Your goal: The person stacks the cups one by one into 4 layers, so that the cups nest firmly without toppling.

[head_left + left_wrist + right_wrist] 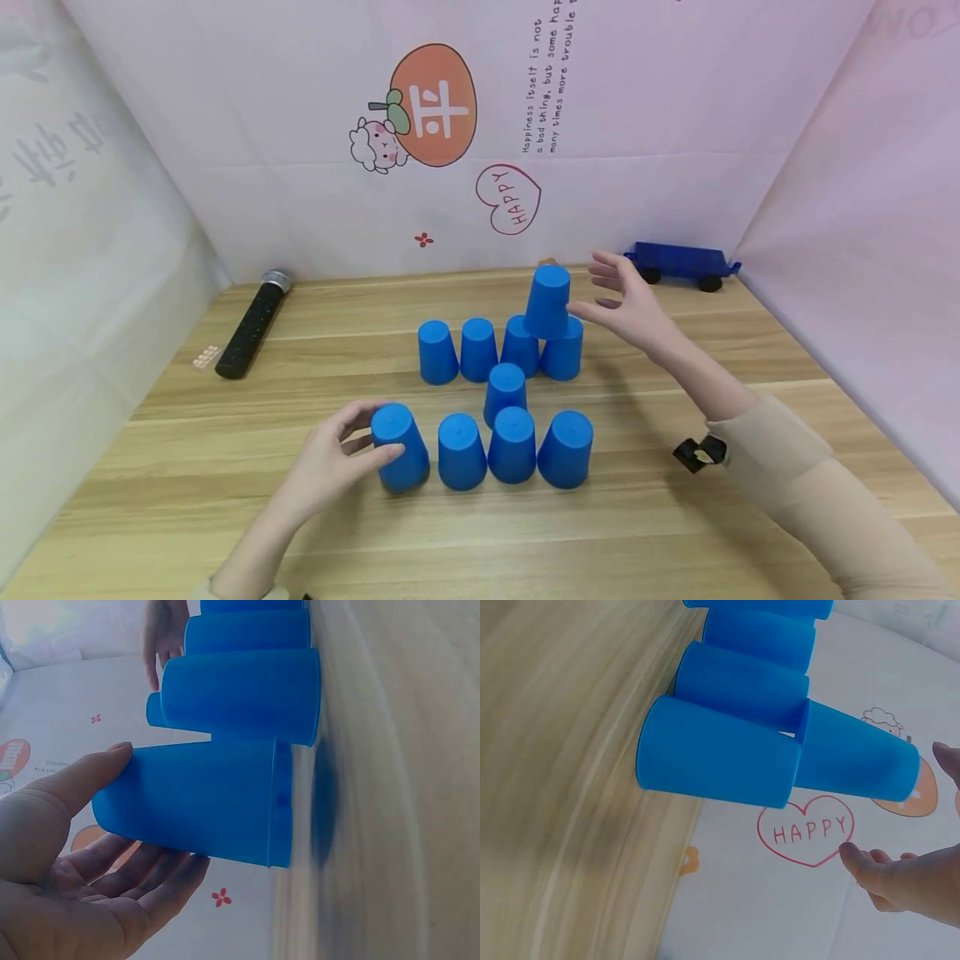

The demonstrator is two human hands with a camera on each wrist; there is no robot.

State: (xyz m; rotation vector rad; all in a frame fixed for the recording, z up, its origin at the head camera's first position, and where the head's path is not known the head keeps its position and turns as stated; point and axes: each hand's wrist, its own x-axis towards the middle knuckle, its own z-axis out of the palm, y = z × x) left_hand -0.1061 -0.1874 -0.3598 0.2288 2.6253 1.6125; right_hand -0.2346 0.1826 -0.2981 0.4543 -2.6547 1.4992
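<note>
My left hand (327, 461) grips an upside-down blue cup (400, 450) at the left end of the front row, thumb on one side and fingers on the other. In the left wrist view this held cup (195, 802) is slightly tilted, its rim just off the table. Behind, another upside-down cup (550, 302) sits on top of the two right-hand cups of the rear row. Beside that upper cup, my right hand (630, 304) has its thumb and fingers spread; the right wrist view shows a gap between the hand and the cup (855, 752).
More upside-down blue cups form the front row (462, 452) and rear row (438, 353), with a single cup (506, 393) between them. A microphone (255, 325) lies at the left. A blue toy wagon (681, 262) stands at the back right, near the printed cloth (300, 208).
</note>
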